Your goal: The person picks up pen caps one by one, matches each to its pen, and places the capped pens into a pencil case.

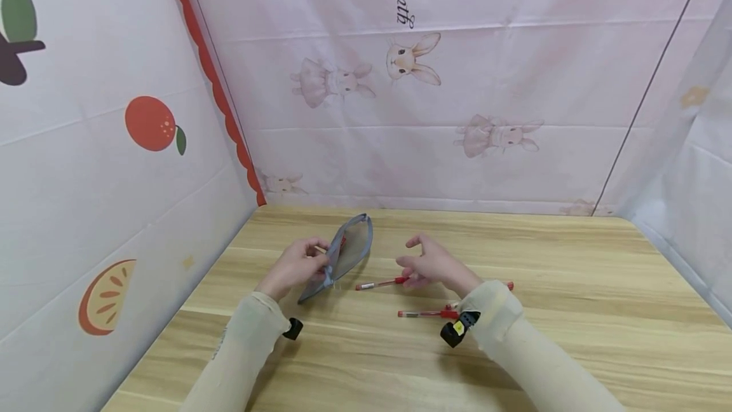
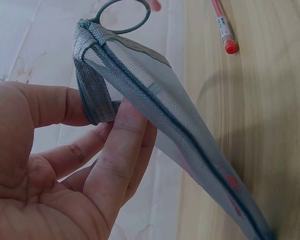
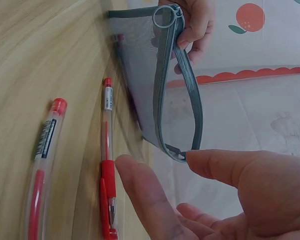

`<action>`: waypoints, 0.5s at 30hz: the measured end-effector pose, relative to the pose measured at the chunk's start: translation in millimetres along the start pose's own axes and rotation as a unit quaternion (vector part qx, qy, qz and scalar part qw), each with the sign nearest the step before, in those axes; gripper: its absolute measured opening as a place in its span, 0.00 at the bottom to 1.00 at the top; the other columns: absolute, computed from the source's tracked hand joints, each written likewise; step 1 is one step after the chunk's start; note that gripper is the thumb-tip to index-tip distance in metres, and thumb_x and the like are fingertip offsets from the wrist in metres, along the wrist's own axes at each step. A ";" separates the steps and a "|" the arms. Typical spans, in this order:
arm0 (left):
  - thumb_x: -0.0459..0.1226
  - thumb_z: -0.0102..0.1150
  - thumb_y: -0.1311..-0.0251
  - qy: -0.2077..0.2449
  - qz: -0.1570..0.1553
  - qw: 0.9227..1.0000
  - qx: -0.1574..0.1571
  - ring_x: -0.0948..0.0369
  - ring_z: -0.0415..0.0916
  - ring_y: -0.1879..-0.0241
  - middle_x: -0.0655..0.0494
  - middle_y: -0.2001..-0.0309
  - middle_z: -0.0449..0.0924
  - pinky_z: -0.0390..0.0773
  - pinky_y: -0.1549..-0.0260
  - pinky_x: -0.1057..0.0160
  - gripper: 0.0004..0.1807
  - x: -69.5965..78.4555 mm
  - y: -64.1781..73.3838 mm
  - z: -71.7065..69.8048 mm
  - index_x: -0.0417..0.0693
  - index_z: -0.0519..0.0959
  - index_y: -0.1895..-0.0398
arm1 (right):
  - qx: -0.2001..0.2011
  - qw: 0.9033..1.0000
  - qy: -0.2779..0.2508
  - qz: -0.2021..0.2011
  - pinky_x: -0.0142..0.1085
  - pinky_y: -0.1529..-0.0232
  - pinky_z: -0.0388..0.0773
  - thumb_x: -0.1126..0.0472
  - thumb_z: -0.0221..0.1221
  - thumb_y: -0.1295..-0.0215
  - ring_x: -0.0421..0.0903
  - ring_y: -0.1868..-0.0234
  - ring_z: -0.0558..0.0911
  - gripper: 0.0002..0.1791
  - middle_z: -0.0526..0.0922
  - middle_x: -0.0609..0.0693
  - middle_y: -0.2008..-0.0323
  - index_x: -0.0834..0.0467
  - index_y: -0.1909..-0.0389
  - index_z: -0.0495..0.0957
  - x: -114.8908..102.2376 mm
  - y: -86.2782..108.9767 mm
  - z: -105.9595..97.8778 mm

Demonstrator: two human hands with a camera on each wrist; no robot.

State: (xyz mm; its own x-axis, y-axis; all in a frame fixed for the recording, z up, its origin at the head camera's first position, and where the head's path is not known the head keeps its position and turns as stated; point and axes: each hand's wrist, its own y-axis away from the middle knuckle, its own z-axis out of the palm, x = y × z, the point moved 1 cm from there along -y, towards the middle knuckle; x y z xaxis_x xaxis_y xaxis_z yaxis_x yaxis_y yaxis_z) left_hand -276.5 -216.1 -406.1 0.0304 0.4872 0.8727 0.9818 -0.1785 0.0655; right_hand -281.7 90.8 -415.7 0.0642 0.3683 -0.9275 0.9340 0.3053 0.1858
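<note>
My left hand (image 1: 297, 266) pinches one end of a grey mesh zipper pouch (image 1: 353, 253) between thumb and fingers. The pouch stands tilted with its mouth spread, and a round ring pull (image 3: 164, 16) hangs at the zipper end. Something red, like a pen, shows through the mesh (image 3: 140, 65). My right hand (image 1: 431, 264) hovers with thumb and index finger apart, holding nothing. Its fingertips are close over a red gel pen (image 3: 108, 140) lying on the table. Nearer to me lies a second red pen (image 1: 423, 315), partly hidden by the right wrist.
The wood-grain table (image 1: 343, 367) meets a pink rabbit-print cloth (image 1: 354, 164) at the back and a fruit-print cloth (image 1: 189, 208) on the left. A red pen end (image 1: 511, 285) pokes out to the right of the right wrist.
</note>
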 end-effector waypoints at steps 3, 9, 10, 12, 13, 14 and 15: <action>0.31 0.55 0.26 0.000 0.001 1.000 0.000 0.58 0.84 0.65 0.45 0.57 0.81 0.90 0.57 0.56 0.15 0.3 0.1 0.2 0.40 0.79 0.40 | -0.009 1.000 0.005 0.006 0.46 0.58 0.91 0.60 0.61 0.21 0.54 0.69 0.92 0.34 0.88 0.69 0.55 0.66 0.24 0.58 1.5 2.9 -2.3; 0.31 0.55 0.26 0.005 0.001 1.000 -0.003 0.58 0.84 0.64 0.45 0.57 0.81 0.90 0.58 0.59 0.15 -0.8 -0.7 1.0 0.39 0.79 0.39 | -0.021 1.000 0.004 0.019 0.43 0.60 0.91 0.59 0.61 0.20 0.48 0.72 0.90 0.35 0.88 0.67 0.59 0.65 0.23 0.56 5.7 3.6 -3.9; 0.31 0.55 0.25 0.005 0.001 1.000 -0.003 0.58 0.84 0.64 0.46 0.57 0.81 0.90 0.58 0.59 0.15 -1.0 -0.8 1.1 0.39 0.79 0.39 | -0.022 1.000 0.001 0.021 0.43 0.60 0.91 0.59 0.61 0.20 0.48 0.72 0.90 0.35 0.88 0.67 0.59 0.65 0.23 0.56 6.4 3.5 -4.0; 0.31 0.55 0.25 0.006 0.001 1.000 -0.003 0.58 0.84 0.64 0.46 0.57 0.81 0.90 0.59 0.59 0.15 -1.3 -0.7 1.2 0.39 0.79 0.39 | -0.023 0.999 -0.002 0.022 0.43 0.60 0.91 0.59 0.60 0.20 0.48 0.72 0.90 0.35 0.88 0.66 0.60 0.66 0.22 0.55 7.9 3.4 -4.1; 0.31 0.55 0.25 0.006 0.002 1.000 -0.003 0.58 0.84 0.64 0.46 0.57 0.81 0.90 0.59 0.59 0.15 -1.3 -0.6 1.3 0.39 0.79 0.39 | -0.023 0.999 -0.003 0.023 0.43 0.60 0.91 0.59 0.60 0.20 0.47 0.72 0.90 0.35 0.88 0.66 0.60 0.66 0.23 0.55 8.7 3.5 -4.1; 0.31 0.55 0.25 0.006 0.002 1.000 -0.004 0.58 0.84 0.64 0.46 0.57 0.81 0.90 0.59 0.59 0.15 -1.3 -0.5 1.4 0.39 0.79 0.39 | -0.023 0.999 -0.006 0.024 0.43 0.60 0.91 0.59 0.60 0.20 0.47 0.72 0.90 0.35 0.88 0.66 0.60 0.65 0.22 0.55 9.6 3.7 -4.1; 0.31 0.55 0.25 0.006 0.002 1.000 -0.004 0.58 0.84 0.64 0.46 0.57 0.81 0.90 0.59 0.59 0.15 -1.3 -0.3 1.4 0.39 0.79 0.39 | -0.023 0.999 -0.009 0.025 0.43 0.60 0.91 0.59 0.60 0.20 0.47 0.72 0.90 0.35 0.88 0.66 0.60 0.65 0.22 0.55 10.4 3.9 -4.2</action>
State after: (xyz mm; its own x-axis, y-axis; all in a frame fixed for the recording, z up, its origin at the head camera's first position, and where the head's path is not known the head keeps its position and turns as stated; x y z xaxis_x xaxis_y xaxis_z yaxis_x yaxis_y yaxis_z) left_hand -276.5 -215.5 -408.0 0.0331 0.4769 0.8784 0.9800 -0.1879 0.0651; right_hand -278.8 99.5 -423.2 0.1170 0.3677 -0.9226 0.9125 0.3269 0.2460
